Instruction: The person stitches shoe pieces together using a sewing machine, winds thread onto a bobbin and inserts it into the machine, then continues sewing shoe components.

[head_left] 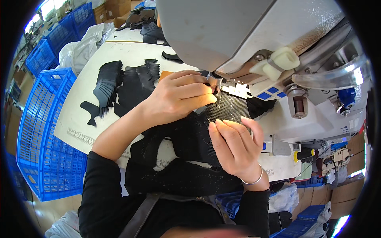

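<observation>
My left hand (174, 95) is beside the sewing machine's needle area (215, 81), thumb and fingers pinched on a small black piece (215, 98) that they partly hide. Under it spreads black mesh fabric (234, 107), joined or overlapping with a larger black cut-out part (186, 139) that drapes toward me. My right hand (238, 146) rests its fingertips on the mesh nearer to me, with the fingers bent and slightly apart. A lamp lights the mesh by the needle. Whether the needle is in the cloth cannot be made out.
Stacked black cut pieces (107, 85) lie on the white table (79, 115) at left, beside a blue plastic crate (49, 139). The grey machine head (210, 31) overhangs the work. A brown thread bobbin (298, 105) and a yellow-ended spool (304, 154) are at right.
</observation>
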`<state>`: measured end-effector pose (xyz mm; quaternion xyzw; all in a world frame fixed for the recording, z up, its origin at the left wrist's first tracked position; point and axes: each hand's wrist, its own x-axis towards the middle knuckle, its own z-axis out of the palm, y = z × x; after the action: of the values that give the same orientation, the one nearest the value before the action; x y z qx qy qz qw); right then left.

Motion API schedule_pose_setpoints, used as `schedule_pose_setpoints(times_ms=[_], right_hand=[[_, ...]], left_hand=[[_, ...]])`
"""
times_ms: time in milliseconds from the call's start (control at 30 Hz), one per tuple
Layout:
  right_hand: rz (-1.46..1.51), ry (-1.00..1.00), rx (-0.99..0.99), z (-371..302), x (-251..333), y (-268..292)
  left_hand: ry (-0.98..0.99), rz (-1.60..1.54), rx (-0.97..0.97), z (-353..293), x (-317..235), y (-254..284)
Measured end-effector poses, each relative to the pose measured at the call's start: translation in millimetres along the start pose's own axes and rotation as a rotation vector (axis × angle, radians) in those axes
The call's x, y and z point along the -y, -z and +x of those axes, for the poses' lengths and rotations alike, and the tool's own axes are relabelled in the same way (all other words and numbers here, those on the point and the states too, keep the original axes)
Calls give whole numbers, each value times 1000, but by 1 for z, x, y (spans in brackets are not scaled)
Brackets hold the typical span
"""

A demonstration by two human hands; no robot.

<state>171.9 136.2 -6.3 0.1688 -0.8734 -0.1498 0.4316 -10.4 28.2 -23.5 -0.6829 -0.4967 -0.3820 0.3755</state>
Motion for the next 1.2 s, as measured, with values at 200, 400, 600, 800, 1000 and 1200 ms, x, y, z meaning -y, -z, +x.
schedule_pose_setpoints(times_ms=[200, 400, 600, 800, 1000, 1200], right_hand=[[-111, 51, -123, 1, 4, -11], [113, -68, -50, 3, -18, -10], [410, -243, -7, -8, -48, -16], [41, -348, 237, 5, -44, 13], [10, -130, 36, -4, -24, -8], [21, -150, 34, 1, -29, -17]], left_hand=[[64, -46, -25, -1, 4, -1], [311, -129, 36, -16, 11, -4], [430, -185, 184, 5, 2, 22], [804, -747, 648, 4, 18, 47], [889, -836, 699, 10, 22, 46], [893, -682, 359, -7, 32, 53]])
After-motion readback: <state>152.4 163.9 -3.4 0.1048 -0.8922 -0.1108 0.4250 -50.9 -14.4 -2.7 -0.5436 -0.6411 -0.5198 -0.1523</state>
